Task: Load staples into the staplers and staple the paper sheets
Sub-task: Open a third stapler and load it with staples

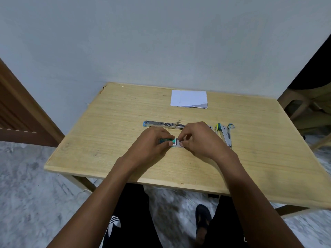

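Note:
A small green staple box (pixel 167 140) lies on the wooden table (pixel 111 133), gripped by my left hand (pixel 152 142). My right hand (pixel 200 138) pinches the box's white inner tray (pixel 177 142), which sticks out to the right. Behind my hands lies a blue stapler (pixel 161 124), opened out flat with its metal magazine showing. A second stapler (pixel 224 132), also opened, sits to the right, partly hidden by my right hand. A stack of white paper sheets (pixel 189 98) rests near the table's far edge.
A grey wall stands just behind the table. A wooden door frame (pixel 21 111) is at the left and a plastic chair (pixel 304 111) at the right. My legs and a dark shoe (pixel 203 222) show below the table's near edge.

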